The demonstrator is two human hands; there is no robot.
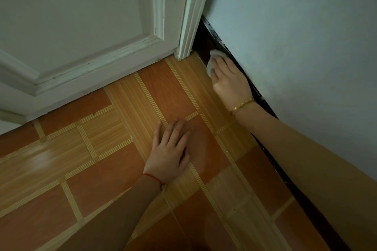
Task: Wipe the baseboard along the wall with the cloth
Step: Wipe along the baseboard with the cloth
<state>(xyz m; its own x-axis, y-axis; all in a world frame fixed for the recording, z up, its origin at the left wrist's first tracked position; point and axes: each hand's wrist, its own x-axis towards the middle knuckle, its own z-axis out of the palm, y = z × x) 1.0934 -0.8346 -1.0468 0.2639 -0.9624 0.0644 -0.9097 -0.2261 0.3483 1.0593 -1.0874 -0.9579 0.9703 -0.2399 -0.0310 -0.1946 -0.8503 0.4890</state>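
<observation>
A dark brown baseboard [206, 40] runs along the foot of the pale blue wall [295, 36], from the door frame toward the lower right. My right hand [229, 80], with a gold bracelet on its wrist, presses a small white cloth [214, 58] flat against the baseboard close to the door frame. Most of the cloth is hidden under my fingers. My left hand [170, 154], with a red string on its wrist, lies palm down on the floor with its fingers spread, holding nothing.
A white panelled door [81, 26] and its frame [190, 26] fill the upper left, meeting the wall at the corner. The floor [91, 169] has orange and yellow striped wood-pattern tiles. My right forearm covers part of the baseboard lower down.
</observation>
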